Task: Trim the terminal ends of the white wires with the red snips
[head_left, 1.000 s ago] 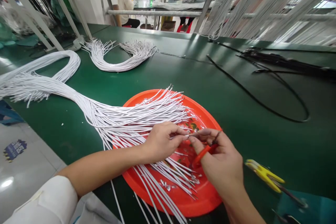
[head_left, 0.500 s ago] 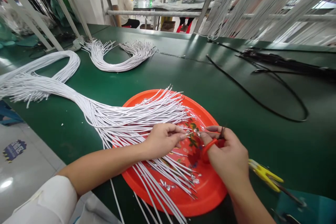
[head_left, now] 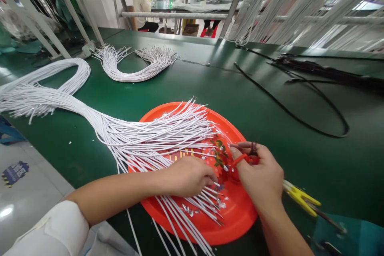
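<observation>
green table (head_left: 204, 76), smooth and dully shiny, stretching away ahead of left hand (head_left: 192, 178) and right hand (head_left: 262, 176); far past both, people (head_left: 141, 4) blurred and partly hidden by a metal frame (head_left: 174, 15). left hand curled low over the red tray (head_left: 234, 230), fingertips turned down and mostly hidden; cannot tell whether clamped on any of the wires (head_left: 162, 136) or merely against them. wires white, slim and flexible, fanned across the tray ahead of left hand and beneath it, some lengths cut off nearer the body. right hand, just right of left hand and apart from it, clamped around a red tool (head_left: 238, 163), looped handle in sight, the rest covered by the grip, exact kind hard to make out. tray round, glossy, flower-printed, its rim partly hidden behind right hand. foil bits (head_left: 188, 211), crinkled and silvery, just below left hand. right of right hand, a yellow tool (head_left: 301, 197), one end partly hidden. farther ahead, a thin black cord (head_left: 318, 123), loosely bent.
</observation>
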Demonstrator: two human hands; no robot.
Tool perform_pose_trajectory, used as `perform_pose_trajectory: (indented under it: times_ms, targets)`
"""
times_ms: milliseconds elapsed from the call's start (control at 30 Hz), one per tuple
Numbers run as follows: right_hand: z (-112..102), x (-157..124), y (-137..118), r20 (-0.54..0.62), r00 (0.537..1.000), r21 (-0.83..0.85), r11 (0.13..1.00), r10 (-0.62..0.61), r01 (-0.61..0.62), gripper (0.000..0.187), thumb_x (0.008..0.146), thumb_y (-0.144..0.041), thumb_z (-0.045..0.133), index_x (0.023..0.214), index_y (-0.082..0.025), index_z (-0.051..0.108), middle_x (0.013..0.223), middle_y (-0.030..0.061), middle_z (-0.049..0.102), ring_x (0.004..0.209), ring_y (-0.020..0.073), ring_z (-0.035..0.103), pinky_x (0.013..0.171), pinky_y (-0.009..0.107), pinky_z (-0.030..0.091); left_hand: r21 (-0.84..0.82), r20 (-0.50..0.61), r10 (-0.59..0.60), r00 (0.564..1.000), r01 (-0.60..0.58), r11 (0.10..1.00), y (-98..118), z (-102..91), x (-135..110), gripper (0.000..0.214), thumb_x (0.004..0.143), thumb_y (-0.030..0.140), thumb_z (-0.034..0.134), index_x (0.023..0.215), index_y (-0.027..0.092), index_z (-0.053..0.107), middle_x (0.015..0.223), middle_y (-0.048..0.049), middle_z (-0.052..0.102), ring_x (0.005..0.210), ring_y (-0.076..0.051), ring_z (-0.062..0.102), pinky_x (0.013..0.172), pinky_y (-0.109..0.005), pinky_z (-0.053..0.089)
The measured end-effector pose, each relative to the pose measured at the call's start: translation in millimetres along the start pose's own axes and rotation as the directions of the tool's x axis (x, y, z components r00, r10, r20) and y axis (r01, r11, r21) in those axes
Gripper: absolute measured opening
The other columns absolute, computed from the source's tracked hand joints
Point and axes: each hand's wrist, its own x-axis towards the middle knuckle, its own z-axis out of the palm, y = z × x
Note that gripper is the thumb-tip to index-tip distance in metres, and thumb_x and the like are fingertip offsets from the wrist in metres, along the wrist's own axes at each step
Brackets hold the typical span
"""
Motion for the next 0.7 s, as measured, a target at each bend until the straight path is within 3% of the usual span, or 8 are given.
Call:
perform_pose_trajectory:
  times_ms: [100,233,333,467,700]
  targets:
    - [1,1,0,0.044,0.999,-0.052,0.998,-0.023,0.025,0.027,0.066,-0.043,0.058,0.083,-0.023,0.06,0.081,0.004,0.068,0.076,0.0233,0.062,0.065,0.032,0.042,-0.01,0.02,-0.026,0.999,0.026,1.0,1,-1.0,1,0.023,0.085,0.02,0.045,0.093,0.019,0.067,0.09,-0.0029,0.069,0.084,-0.016,0.061,0.076,-0.025,0.044]
    - [2,0,0,0.039,0.999,-0.045,0.999,-0.026,0.028,0.029,0.067,-0.043,0.056,0.087,-0.022,0.06,0.083,0.0051,0.068,0.077,0.0243,0.062,0.067,0.033,0.043,0.012,0.035,0.065,0.997,-0.066,0.998,1,-0.6,1,0.024,0.087,0.018,0.044,0.095,0.017,0.067,0.088,-0.0051,0.068,0.084,-0.016,0.061,0.08,-0.025,0.044]
    - [3,0,0,0.017,1.0,-0.017,1.0,-0.006,0.006,0.029,0.066,-0.044,0.057,0.086,-0.022,0.06,0.08,0.0049,0.068,0.074,0.0241,0.062,0.067,0.034,0.043,0.03,-0.088,0.067,0.994,-0.065,0.997,-3,0.4,1,0.026,0.087,0.015,0.04,0.099,0.014,0.063,0.092,-0.007,0.066,0.087,-0.016,0.059,0.079,-0.025,0.045]
    - [2,-1,-2,-0.005,1.0,0.043,0.999,-0.005,0.005,0.026,0.065,-0.042,0.059,0.082,-0.021,0.06,0.075,0.0042,0.066,0.07,0.0217,0.062,0.065,0.032,0.044,0.15,-0.256,0.0,0.967,0.04,0.988,-13,0.8,4,0.025,0.087,0.014,0.038,0.101,0.014,0.06,0.096,-0.0082,0.062,0.088,-0.017,0.056,0.078,-0.027,0.045]
    - [4,1,2,-0.021,1.0,0.147,0.989,0.0,0.003,0.026,0.066,-0.041,0.062,0.084,-0.022,0.059,0.073,0.002,0.065,0.067,0.0184,0.061,0.064,0.029,0.046,0.478,-0.163,-0.088,0.983,0.157,0.864,-17,2.9,11,0.021,0.089,0.023,0.038,0.089,0.012,0.056,0.089,-0.0105,0.057,0.084,-0.022,0.051,0.075,-0.035,0.044]
